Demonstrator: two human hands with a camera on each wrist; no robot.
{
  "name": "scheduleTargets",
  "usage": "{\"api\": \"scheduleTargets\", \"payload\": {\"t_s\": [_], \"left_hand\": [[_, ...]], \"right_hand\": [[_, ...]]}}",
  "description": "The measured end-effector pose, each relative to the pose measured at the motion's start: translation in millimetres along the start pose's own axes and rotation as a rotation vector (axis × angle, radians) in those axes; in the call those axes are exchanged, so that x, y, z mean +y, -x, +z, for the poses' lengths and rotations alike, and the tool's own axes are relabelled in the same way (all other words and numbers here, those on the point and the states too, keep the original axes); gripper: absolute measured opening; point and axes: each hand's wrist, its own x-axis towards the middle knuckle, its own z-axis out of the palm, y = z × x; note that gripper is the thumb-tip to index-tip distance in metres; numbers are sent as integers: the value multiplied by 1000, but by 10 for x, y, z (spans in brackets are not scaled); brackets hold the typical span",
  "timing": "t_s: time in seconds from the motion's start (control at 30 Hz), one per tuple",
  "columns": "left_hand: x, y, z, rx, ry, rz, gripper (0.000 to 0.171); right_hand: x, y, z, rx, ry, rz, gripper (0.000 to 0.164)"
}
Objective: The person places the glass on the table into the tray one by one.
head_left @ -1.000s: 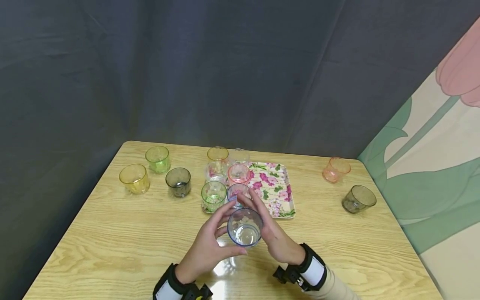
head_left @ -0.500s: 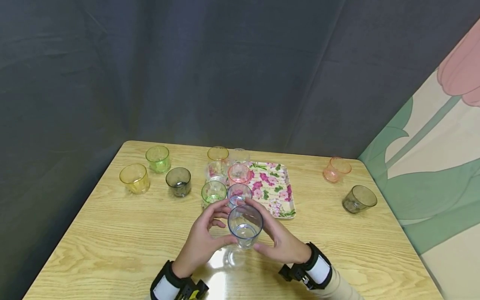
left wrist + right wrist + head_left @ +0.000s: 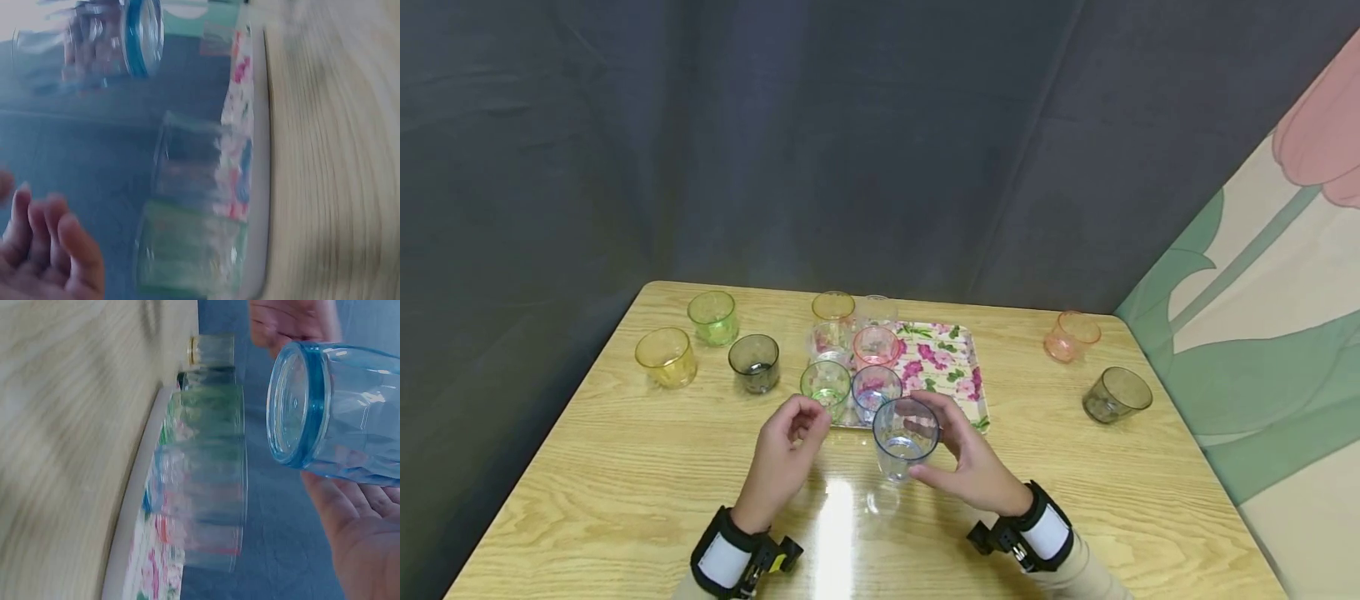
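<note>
Above the table, in front of the tray, my right hand [image 3: 973, 467] grips a clear blue-tinted drinking glass [image 3: 897, 454], thumb on the near side and fingers behind it. The right wrist view shows the glass's thick blue base [image 3: 312, 406]. My left hand [image 3: 784, 462] is apart from the glass on the left, fingers loosely curled, holding nothing. Just beyond it, a green glass [image 3: 824, 379] and a blue glass [image 3: 876, 383] stand at the front of the floral tray [image 3: 942, 358]. Behind them are a red glass [image 3: 877, 342], a yellow-rimmed glass [image 3: 833, 305] and clear ones.
Left of the tray stand a yellow glass [image 3: 666, 360], another green glass [image 3: 713, 321] and a dark grey glass [image 3: 755, 365]. Toward the right edge of the wooden table [image 3: 625, 500] are a pink glass [image 3: 1070, 337] and a smoky glass [image 3: 1112, 398]. A dark curtain [image 3: 850, 150] hangs behind.
Both hands were around the glass; the left hand has let go and drawn away to the left. The right hand has carried the glass slightly right.
</note>
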Motion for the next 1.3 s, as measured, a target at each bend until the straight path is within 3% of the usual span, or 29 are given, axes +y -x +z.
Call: {"api": "scheduleTargets", "payload": {"t_s": [0.1,0.2,0.37,0.5,0.6,0.93,1.3], "left_hand": [[-83,-75,-70,123,-90,-109,11],[-214,-128,-113,157,-166,-230,15],[-477,-197,-113,88,-208,-375,34],[-639,-247,-95,47,-185,-437,39],[-700,-276,-86,40,-189,-432,35],[-682,-299,-53,60,-186,-426,32],[-695,-303,-58,68,-160,-445,33]], "right_hand": [[7,23,-77,30,7,7,79],[9,38,-156,57,18,1,80],[22,84,-275,114,42,21,81],[66,90,-353,160,62,-8,80],[104,79,-403,194,67,-27,79],[128,-30,-549,268,123,65,73],[247,-408,-762,370,158,247,72]]}}
